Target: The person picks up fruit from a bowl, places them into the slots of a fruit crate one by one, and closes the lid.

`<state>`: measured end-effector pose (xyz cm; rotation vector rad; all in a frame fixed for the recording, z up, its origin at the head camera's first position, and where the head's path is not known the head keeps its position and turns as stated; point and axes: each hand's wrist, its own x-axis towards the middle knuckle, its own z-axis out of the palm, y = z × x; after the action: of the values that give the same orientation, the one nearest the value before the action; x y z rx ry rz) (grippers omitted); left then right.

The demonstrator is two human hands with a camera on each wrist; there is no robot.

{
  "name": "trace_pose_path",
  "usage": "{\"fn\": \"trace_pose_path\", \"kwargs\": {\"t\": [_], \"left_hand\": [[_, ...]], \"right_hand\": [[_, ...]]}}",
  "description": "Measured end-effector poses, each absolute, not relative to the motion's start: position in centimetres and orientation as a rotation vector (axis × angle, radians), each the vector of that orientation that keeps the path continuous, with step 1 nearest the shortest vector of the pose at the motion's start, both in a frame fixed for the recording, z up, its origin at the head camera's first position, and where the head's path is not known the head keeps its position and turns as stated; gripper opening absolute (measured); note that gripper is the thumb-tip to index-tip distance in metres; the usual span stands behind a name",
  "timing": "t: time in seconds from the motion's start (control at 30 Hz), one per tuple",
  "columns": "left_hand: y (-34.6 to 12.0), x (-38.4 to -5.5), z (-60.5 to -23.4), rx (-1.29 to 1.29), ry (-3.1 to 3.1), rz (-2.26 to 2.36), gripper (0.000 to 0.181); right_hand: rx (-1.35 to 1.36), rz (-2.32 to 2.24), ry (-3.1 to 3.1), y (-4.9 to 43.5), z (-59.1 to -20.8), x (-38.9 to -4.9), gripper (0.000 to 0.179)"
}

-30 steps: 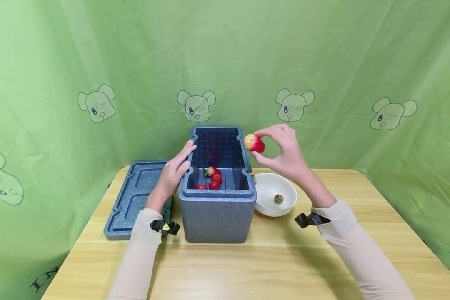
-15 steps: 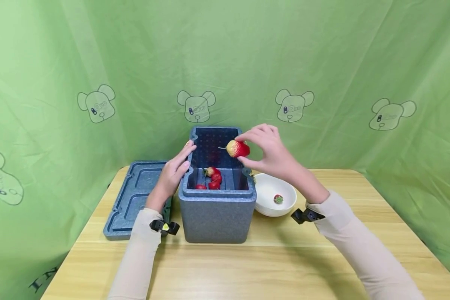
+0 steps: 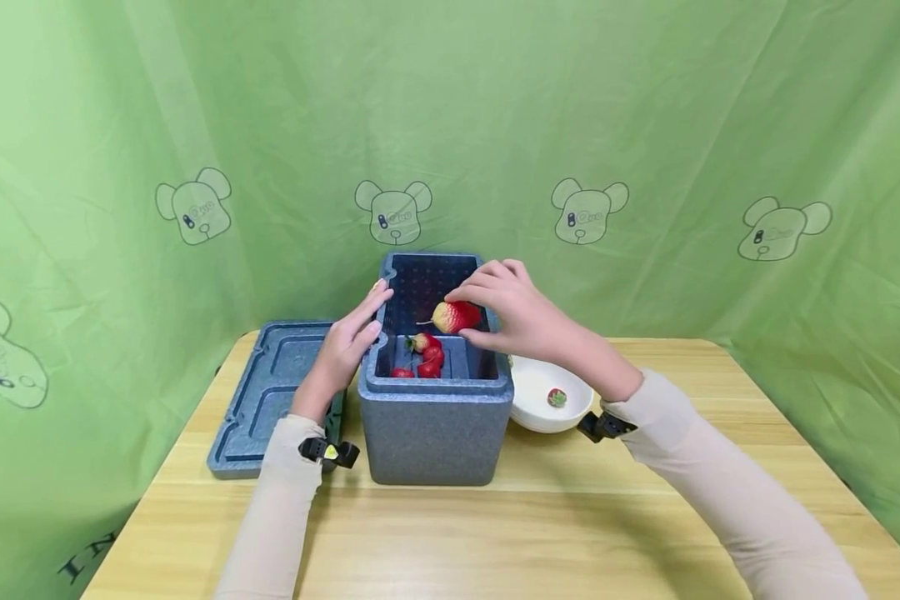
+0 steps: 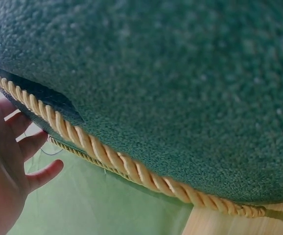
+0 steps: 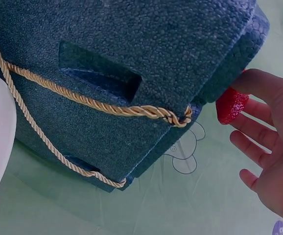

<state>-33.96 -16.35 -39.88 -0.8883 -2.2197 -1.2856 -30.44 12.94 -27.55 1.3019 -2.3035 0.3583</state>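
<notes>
My right hand [image 3: 510, 312] pinches a red strawberry [image 3: 461, 316] with a pale yellow stem end, over the opening of a blue-grey foam box [image 3: 435, 442]. In the right wrist view only part of that strawberry [image 5: 231, 104] shows past the box's rim. My left hand [image 3: 347, 346] rests with fairly straight fingers against the box's left rim; the left wrist view shows its fingers [image 4: 34, 144] by the box wall. Inside the box, several red fruits [image 3: 429, 360] lie on the floor at the near end, one of them a strawberry with a yellowish top.
Right of the box stands a white bowl [image 3: 528, 392] with one small strawberry [image 3: 557, 397] in it. The foam lid [image 3: 270, 400] lies on the wooden table [image 3: 570, 533] to the left. Twisted golden cords [image 5: 102, 105] run along the box's side. A green curtain encloses the table.
My right hand has carried the strawberry leftward from beside the box's right rim to over its opening, and slightly down. My left hand has stayed at the left rim.
</notes>
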Motion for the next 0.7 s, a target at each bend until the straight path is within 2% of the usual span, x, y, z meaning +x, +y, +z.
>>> {"fn": "trace_pose_path", "kwargs": {"t": [0.7], "left_hand": [[-16.3,-34.0,-39.8,-0.890,-2.216,-1.276,0.053]], "right_hand": [[1.356,0.174,-2.393,11.8,-28.0,-31.1,0.041]]}}
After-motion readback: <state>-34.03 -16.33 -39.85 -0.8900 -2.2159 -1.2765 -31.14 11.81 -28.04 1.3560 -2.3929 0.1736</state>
